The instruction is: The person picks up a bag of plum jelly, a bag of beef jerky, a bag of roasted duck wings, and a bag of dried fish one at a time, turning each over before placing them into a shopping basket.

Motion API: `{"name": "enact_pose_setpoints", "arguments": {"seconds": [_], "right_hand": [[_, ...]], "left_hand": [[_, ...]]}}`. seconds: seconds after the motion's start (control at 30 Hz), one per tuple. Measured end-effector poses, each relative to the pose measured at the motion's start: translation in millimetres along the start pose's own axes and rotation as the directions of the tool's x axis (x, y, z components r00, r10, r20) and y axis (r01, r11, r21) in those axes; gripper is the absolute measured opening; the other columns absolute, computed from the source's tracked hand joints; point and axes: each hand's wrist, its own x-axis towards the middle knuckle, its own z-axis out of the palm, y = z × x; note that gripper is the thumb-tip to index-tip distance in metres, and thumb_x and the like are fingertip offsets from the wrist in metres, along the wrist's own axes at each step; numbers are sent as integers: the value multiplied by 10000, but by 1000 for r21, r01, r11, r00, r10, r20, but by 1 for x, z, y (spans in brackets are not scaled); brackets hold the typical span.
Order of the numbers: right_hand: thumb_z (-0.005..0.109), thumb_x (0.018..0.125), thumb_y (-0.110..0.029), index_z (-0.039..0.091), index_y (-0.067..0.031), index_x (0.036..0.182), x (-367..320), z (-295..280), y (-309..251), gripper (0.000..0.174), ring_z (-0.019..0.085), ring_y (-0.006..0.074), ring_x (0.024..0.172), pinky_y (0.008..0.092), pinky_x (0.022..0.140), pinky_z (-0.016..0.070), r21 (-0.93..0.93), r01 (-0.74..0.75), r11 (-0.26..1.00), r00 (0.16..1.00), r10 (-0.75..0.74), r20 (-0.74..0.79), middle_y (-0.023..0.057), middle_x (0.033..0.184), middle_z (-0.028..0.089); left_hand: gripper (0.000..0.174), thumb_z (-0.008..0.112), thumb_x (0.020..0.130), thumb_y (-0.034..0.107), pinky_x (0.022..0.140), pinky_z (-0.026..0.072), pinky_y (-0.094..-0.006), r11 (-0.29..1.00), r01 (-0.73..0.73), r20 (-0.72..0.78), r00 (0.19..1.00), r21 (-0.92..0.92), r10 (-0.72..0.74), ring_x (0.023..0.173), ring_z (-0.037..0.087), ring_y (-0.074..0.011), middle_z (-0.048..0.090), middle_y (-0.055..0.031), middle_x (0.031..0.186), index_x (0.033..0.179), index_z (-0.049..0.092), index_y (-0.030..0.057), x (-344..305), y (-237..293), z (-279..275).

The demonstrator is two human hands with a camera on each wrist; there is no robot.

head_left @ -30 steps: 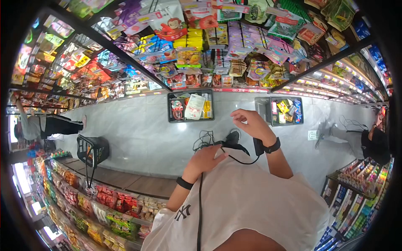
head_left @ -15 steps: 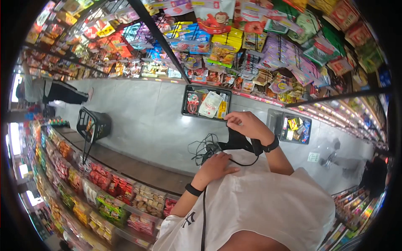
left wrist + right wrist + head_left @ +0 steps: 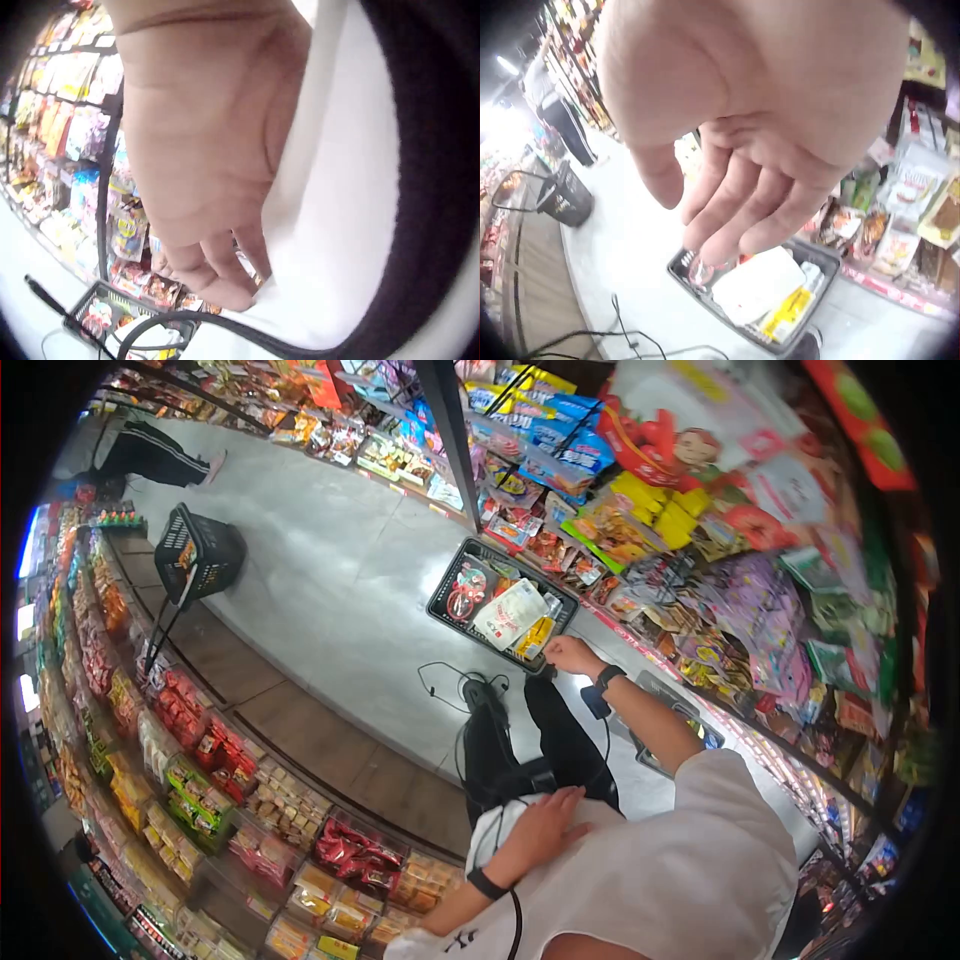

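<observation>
The left hand (image 3: 545,825) lies flat, fingers straight, on the shirt (image 3: 650,880), while the right hand (image 3: 572,656), fingers loosely curled and empty, hovers just above the basket (image 3: 455,575) on the floor, best lowered squarely onto the near rim, clear of the cable (image 3: 440,675).

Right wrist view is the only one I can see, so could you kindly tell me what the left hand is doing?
Observer: The left hand rests flat on the white shirt at the person's front, holding nothing.
Operator: Thank you. Is anything attached to that arm?
Observer: Yes, a black band circles the left wrist, and a black cable runs from it over the shirt.
</observation>
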Motion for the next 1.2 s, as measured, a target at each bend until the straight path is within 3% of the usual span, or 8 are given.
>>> {"name": "enact_pose_setpoints", "arguments": {"seconds": [0.2,0.27,0.4,0.5,0.63,0.77,0.93,1.2], "right_hand": [[681,849,-379,743,-19,1022,126,39,101,405,713,402,994,457,894,575,-201,-184,962,979,162,-124,217,978,748],[737,819,-449,674,10,1236,186,49,133,624,673,394,1142,448,1009,529,-259,-314,914,947,321,-14,264,1146,715],[867,690,-556,439,83,1470,293,100,195,1095,519,412,1374,447,1158,418,-284,-360,889,911,268,-314,294,1445,551],[882,668,-566,516,39,1419,334,136,206,1032,551,413,1333,472,1122,452,-270,-429,862,867,310,-389,267,1412,590],[856,743,-496,685,-73,1167,304,156,151,623,629,378,1215,520,976,532,-280,-447,849,886,379,-266,187,1234,703],[827,793,-336,683,-29,791,227,150,117,340,696,404,849,512,757,531,-324,-146,935,915,3,-404,178,841,722],[766,855,-315,772,-66,1109,113,71,23,356,749,337,992,422,843,569,92,-264,960,886,280,-370,167,1050,779],[780,921,-228,767,12,1112,-55,-20,-170,307,729,138,919,325,825,557,528,209,823,943,-26,-333,80,1029,793]], "left_hand": [[590,624,989,465,848,541,-476,960,272,168,951,-67,-258,1079,662,-358,687,-152,1223,1404,576,48,11,-67,24],[556,574,1005,424,854,546,-472,881,395,271,906,-260,-326,1059,678,-373,706,-164,1190,1454,542,98,12,-97,46],[618,572,977,310,911,556,-475,706,572,493,795,-417,-353,1060,694,-395,696,-186,1231,1544,421,117,42,-143,52],[611,574,980,319,921,552,-474,694,574,496,795,-434,-348,1070,690,-397,693,-189,1240,1538,433,112,49,-156,52],[602,576,985,330,935,546,-474,703,552,466,815,-448,-344,1083,684,-401,689,-194,1253,1529,448,106,45,-144,48],[594,578,990,342,948,540,-474,799,449,306,887,-401,-345,1096,678,-405,685,-200,1265,1520,464,100,30,-113,37],[395,638,1004,279,938,500,-480,918,257,-201,924,-301,-325,1100,621,-410,681,-194,1201,1315,624,36,2,-57,-21],[622,703,958,295,980,488,-504,983,165,-581,794,-76,-178,1132,610,-476,658,-304,1190,1409,494,-79,-47,-63,-96]]}}
